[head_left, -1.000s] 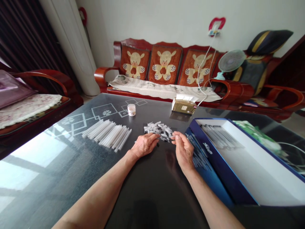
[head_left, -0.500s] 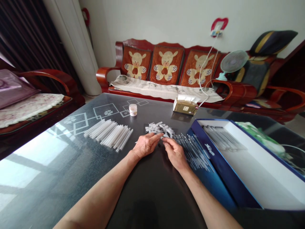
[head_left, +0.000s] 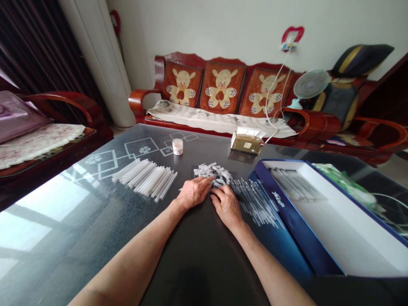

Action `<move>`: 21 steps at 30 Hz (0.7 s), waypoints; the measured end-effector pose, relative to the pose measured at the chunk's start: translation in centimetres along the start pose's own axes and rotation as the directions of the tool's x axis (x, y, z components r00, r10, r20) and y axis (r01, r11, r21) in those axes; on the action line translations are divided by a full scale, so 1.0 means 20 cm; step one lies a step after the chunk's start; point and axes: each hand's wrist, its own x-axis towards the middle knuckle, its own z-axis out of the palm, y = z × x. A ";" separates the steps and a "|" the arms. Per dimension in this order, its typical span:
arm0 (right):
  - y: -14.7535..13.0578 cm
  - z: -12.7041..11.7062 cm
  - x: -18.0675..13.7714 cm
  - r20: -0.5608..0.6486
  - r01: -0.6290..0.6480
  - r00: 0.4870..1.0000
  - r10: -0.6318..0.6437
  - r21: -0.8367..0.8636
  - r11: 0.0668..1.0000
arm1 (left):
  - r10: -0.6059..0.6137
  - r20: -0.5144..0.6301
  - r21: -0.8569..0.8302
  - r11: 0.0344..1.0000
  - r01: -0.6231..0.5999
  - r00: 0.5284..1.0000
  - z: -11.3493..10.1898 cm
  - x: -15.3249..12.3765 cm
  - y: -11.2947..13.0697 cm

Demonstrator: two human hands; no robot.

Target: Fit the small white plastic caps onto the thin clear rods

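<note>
My left hand (head_left: 196, 191) is closed, its fingers reaching to the near edge of a pile of short white and dark pen pieces (head_left: 212, 170). A thin pale tip pokes out behind it; what it belongs to is hidden. Close by on the right, my right hand (head_left: 227, 206) has its fingers bent and thumb tucked near the left fingertips; anything between them is too small to make out. Left of my hands lies a row of whitish translucent pen barrels (head_left: 146, 178). Beside my right hand lie many thin, dark pen refills (head_left: 258, 202).
A blue-edged white box (head_left: 338, 229) on the right holds a row of slim dark-ended pens (head_left: 298, 185). Farther back stand a small round tub (head_left: 177, 147) and a tissue pack (head_left: 247, 142). A green plastic bag (head_left: 347, 182) lies beyond the box.
My right hand has drawn slightly left and nearer to me, its fingertips leaving the pile's edge. My left hand has shifted slightly, its forefinger drawing back a little.
</note>
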 end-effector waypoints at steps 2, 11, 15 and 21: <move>0.01 -0.01 0.00 -0.043 -0.025 0.999 0.030 0.125 0.992 | -0.004 0.001 -0.011 1.000 0.004 1.000 0.00 0.00 0.00; 0.04 -0.02 0.00 -0.065 -0.229 0.953 0.297 0.488 0.842 | 0.030 0.054 -0.060 0.998 -0.027 0.998 -0.02 -0.01 0.01; 0.02 -0.04 0.00 -0.068 -0.245 0.942 0.328 0.524 0.815 | 0.052 0.064 -0.061 0.997 -0.048 0.997 -0.02 -0.01 0.02; -0.02 -0.06 0.01 -0.055 -0.253 0.932 0.358 0.609 0.752 | 0.064 0.071 -0.073 0.996 -0.059 0.995 -0.02 0.00 0.03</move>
